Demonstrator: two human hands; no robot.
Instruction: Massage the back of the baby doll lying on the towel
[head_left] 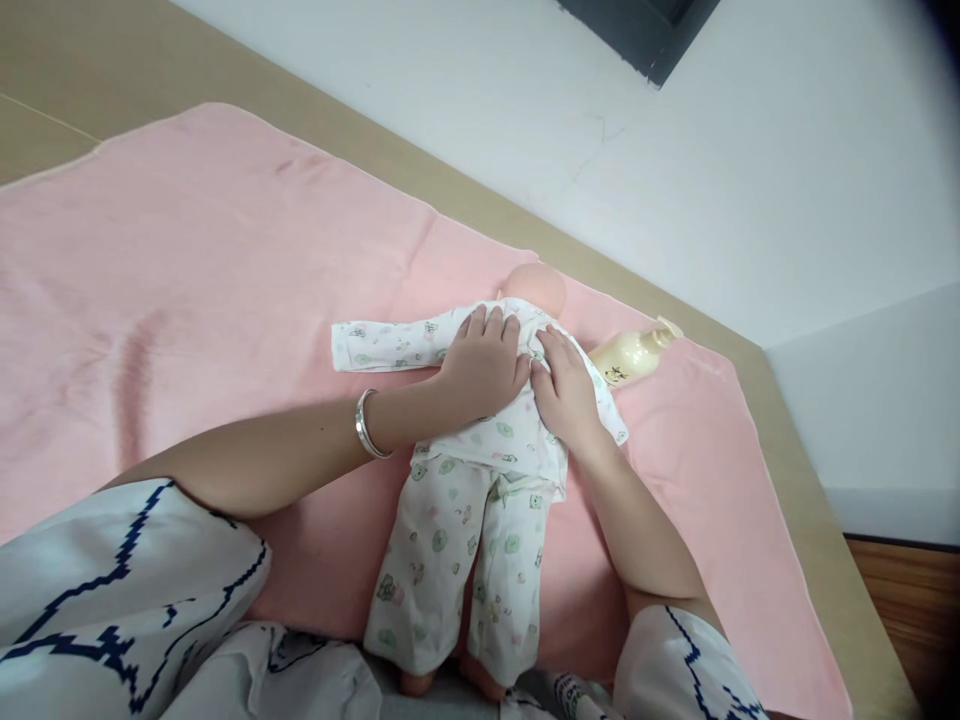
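Note:
A baby doll [534, 286] lies face down, its bald head away from me and its feet close to my body. It wears a white printed long-sleeved top [517, 440] and matching trousers [442, 540]. My left hand [484, 365] rests flat on the left of the doll's upper back, fingers stretched out. On the right of its back lies my right hand [566, 390], open, fingers pointing away from me. The two thumbs nearly meet in the middle. One sleeve [382, 345] reaches out to the left; the other is partly behind my right hand.
A pink blanket [225, 250] is spread under the doll on a wooden surface [97, 60]. Right of the doll's head a cream pump bottle [630, 358] lies on its side. A white wall [465, 110] rises behind, with a dark panel [652, 30] at the top.

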